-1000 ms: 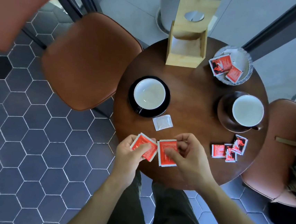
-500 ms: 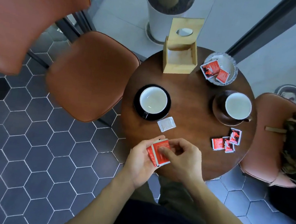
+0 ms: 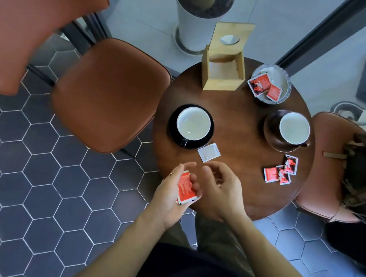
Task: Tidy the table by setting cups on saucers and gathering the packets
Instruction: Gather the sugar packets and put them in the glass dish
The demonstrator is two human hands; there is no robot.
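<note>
Soft daylight, wide-angle edge warp, slight blur.

You can't read any text here. The red packets in your left hand [image 3: 172, 189] carry pale lines of print [image 3: 186, 186], but they are too blurred to make out. The red packets on the table [image 3: 280, 172] and those in the grey dish [image 3: 263, 86] show a dark and white graphic, with no legible words, brand or numbers.
</note>
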